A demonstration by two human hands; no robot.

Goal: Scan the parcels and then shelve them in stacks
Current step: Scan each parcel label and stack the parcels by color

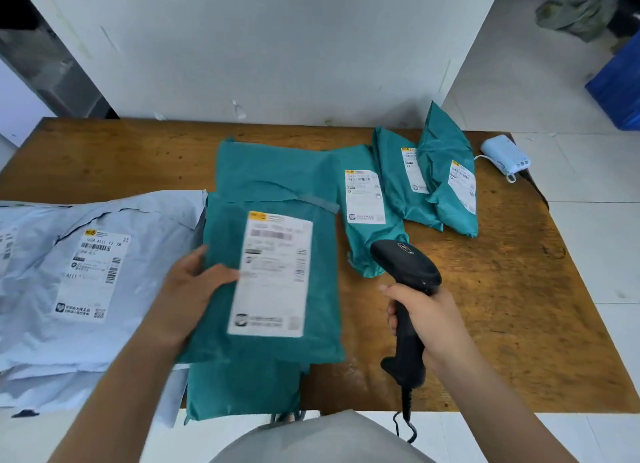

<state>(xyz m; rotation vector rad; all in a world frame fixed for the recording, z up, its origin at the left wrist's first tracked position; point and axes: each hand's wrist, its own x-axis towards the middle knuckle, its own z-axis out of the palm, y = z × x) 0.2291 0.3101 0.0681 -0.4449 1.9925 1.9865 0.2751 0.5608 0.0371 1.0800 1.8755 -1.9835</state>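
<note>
Head view: left hand (190, 289) fingers grip the teal parcel (216, 227); right hand (433, 320) fingers wrap the scanner (405, 265).

Two arms show in the head view, bare from the left hand (194, 289) and the right hand (429, 324) back along the forearms to the lower edge. At the bottom centre a plain light grey fabric garment (322, 438) covers the torso, its smooth cloth showing as a rounded, softly creased mound.

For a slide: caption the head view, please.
Left hand holds a teal parcel; right hand grips a barcode scanner.
</note>
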